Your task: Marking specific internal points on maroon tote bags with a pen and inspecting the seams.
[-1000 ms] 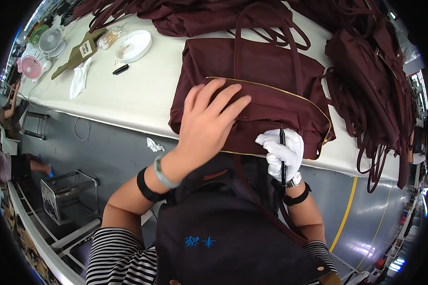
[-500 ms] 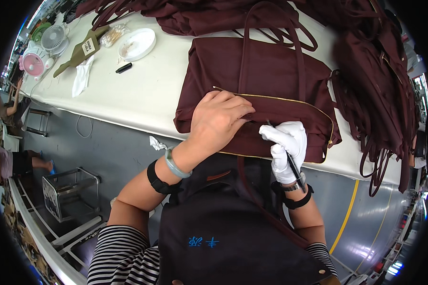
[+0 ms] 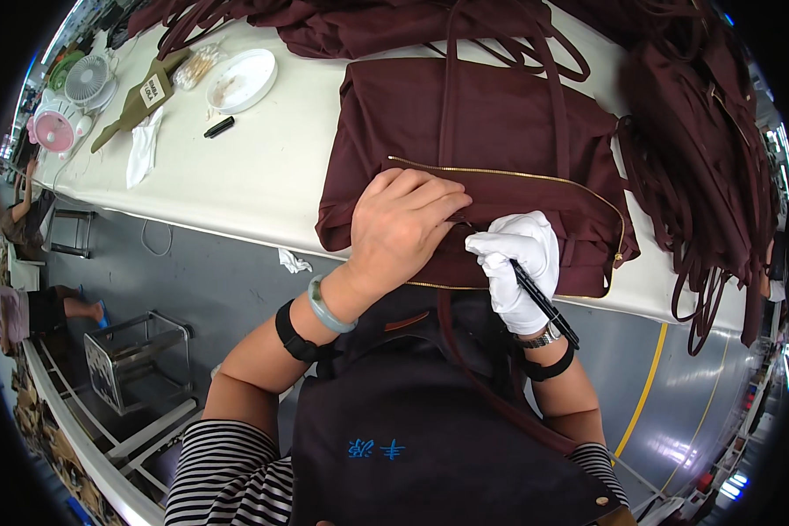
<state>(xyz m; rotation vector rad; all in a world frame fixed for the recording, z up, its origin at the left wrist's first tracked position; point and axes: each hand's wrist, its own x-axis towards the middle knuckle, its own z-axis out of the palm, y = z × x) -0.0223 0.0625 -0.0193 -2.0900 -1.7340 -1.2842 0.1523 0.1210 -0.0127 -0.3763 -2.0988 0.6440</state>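
Observation:
A burgundy fabric tote bag [image 3: 394, 114] lies on the table, its gold-zipped opening facing me. My left hand [image 3: 401, 226], bare, is closed in a pinch on the fabric inside the opening, fingertips pressed together. Just right of it, my white-gloved right hand [image 3: 519, 267] is curled around a slim black pen-like tool [image 3: 545, 302], whose rear end slants back over the wrist. The front of that tool is hidden by the glove, close to the left fingertips. Two handles [image 3: 449, 96] of the bag reach away toward the far side.
On the white table [image 3: 272, 167] are a round white dish [image 3: 259, 86], a short black marker-like piece [image 3: 219, 127], a bag of cotton swabs [image 3: 197, 63], a white cloth [image 3: 142, 151] and small fans [image 3: 90, 81]. More burgundy bags [image 3: 688, 158] are heaped right and behind. A metal stool [image 3: 140, 359] stands left.
My right hand has shifted slightly left, closer to my left fingers, and the black tool now slants more. The left hand keeps its pinch. The view has moved slightly.

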